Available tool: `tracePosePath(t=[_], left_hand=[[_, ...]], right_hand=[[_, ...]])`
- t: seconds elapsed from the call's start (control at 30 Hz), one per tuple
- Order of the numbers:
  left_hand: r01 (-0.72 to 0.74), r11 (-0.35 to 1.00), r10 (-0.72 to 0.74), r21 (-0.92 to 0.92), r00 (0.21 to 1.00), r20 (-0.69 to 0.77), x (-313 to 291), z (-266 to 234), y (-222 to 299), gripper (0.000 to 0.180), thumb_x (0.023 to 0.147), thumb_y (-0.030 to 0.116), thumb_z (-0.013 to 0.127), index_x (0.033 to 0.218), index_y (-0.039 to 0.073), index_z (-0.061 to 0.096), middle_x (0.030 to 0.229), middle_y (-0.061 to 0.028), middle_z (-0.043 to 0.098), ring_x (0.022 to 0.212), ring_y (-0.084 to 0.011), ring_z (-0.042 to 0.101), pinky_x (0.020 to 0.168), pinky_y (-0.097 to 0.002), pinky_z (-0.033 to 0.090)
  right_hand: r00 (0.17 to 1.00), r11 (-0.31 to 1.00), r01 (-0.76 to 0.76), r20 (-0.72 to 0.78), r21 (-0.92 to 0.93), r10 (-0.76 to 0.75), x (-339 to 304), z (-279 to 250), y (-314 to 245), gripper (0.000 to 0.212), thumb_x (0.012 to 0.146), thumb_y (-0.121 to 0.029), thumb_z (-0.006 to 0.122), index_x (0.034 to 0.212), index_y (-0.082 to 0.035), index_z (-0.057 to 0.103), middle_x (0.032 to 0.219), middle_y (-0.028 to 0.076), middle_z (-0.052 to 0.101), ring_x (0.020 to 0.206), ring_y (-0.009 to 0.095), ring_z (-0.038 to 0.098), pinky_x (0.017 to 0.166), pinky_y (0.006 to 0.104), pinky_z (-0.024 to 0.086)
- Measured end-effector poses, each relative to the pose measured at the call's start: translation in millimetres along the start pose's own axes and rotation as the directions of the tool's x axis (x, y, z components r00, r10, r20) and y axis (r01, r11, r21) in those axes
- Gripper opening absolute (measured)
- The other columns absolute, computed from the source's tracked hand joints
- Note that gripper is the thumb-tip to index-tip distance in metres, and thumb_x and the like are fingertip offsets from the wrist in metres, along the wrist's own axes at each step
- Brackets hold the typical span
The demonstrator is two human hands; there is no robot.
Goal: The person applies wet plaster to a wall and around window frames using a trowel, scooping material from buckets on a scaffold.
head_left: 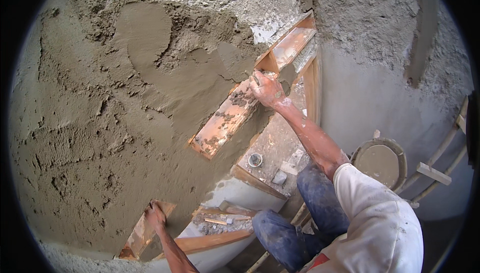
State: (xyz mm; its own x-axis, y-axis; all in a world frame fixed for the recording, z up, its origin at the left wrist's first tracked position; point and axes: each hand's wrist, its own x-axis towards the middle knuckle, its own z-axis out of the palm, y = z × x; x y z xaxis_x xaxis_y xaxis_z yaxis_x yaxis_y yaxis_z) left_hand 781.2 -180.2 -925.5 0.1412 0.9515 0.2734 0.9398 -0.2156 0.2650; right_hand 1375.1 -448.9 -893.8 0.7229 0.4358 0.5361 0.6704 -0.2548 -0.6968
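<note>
My right hand (266,90) is closed in a fist at the upper end of a mortar-spattered wooden board (227,123). It appears to hold a trowel, whose grey blade (231,58) lies against the wet mortar on the wall (185,90). The handle is mostly hidden by the fingers. Lower left, my left hand (156,216) grips the upper edge of another wooden board (142,233), fingers curled over it. Smooth mortar surrounds the long board, while the mortar farther left is rough and cracked.
Wood-edged steps (257,180) run beside the wall, with rubble and a small round container (255,160) on one. Another wooden piece (295,43) sits above my right hand. On the right stand a bucket of mortar (377,163) and a pole ladder (434,173).
</note>
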Motion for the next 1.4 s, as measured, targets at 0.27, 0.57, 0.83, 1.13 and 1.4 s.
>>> tracePosePath(t=[0.27, 0.57, 0.83, 1.13, 1.4], left_hand=[[-0.088, 0.994, 0.086, 0.067, 0.996, 0.035, 0.1, 7.4, 23.9, 0.067, 0.110, 0.048, 0.032, 0.125, -0.006, 0.070, 0.129, -0.0322, 0.068, 0.126, -0.0494, 0.061, 0.113, -0.0558, 0.042], [-0.071, 0.996, 0.070, 0.055, 0.997, 0.027, -1.7, 10.8, 28.5, 0.058, 0.108, 0.039, 0.048, 0.144, -0.004, 0.061, 0.141, -0.0280, 0.065, 0.134, -0.0433, 0.062, 0.112, -0.0482, 0.047], [-0.234, 0.972, 0.234, 0.003, 0.971, -0.049, 62.0, 63.1, -71.8, 0.067, 0.108, 0.055, 0.044, 0.147, 0.003, 0.061, 0.142, -0.0235, 0.067, 0.134, -0.0394, 0.062, 0.114, -0.0456, 0.047], [0.009, 0.992, -0.009, -0.124, 1.000, -0.004, 75.6, 48.8, -81.1, 0.074, 0.109, 0.066, 0.038, 0.153, 0.008, 0.058, 0.151, -0.0129, 0.063, 0.139, -0.0318, 0.058, 0.118, -0.0443, 0.042], [-0.114, 0.993, 0.116, -0.032, 0.990, 0.081, 38.4, 54.5, -10.1, 0.065, 0.111, 0.052, 0.040, 0.150, 0.003, 0.059, 0.154, -0.0189, 0.060, 0.143, -0.0373, 0.054, 0.120, -0.0442, 0.039]], right_hand=[[0.987, 0.935, -0.120, -0.058, 0.335, 0.147, 8.2, 6.0, 74.2, 0.034, 0.102, -0.034, 0.058, 0.096, -0.001, 0.064, 0.077, 0.020, 0.069, 0.074, 0.038, 0.072, 0.071, 0.0517, 0.054], [0.861, 0.810, -0.466, 0.392, 0.356, 0.323, -141.2, 13.7, 72.8, 0.037, 0.101, -0.034, 0.060, 0.100, 0.003, 0.067, 0.084, 0.019, 0.068, 0.080, 0.034, 0.066, 0.079, 0.0479, 0.052], [0.708, 0.775, -0.584, 0.316, -0.241, 0.631, -319.9, -299.3, 134.7, 0.038, 0.100, -0.037, 0.065, 0.118, -0.003, 0.068, 0.097, 0.017, 0.073, 0.091, 0.031, 0.070, 0.082, 0.0460, 0.053], [0.533, 0.360, -0.417, 0.096, -0.834, 0.841, -442.4, -450.8, 173.0, 0.041, 0.094, -0.032, 0.063, 0.113, 0.003, 0.074, 0.108, 0.032, 0.074, 0.107, 0.049, 0.071, 0.095, 0.0561, 0.057], [0.332, 0.465, -0.589, 0.327, -0.661, 0.885, -453.7, -372.4, 249.0, 0.043, 0.095, -0.032, 0.066, 0.108, 0.009, 0.069, 0.088, 0.026, 0.074, 0.083, 0.043, 0.074, 0.084, 0.0524, 0.059]])
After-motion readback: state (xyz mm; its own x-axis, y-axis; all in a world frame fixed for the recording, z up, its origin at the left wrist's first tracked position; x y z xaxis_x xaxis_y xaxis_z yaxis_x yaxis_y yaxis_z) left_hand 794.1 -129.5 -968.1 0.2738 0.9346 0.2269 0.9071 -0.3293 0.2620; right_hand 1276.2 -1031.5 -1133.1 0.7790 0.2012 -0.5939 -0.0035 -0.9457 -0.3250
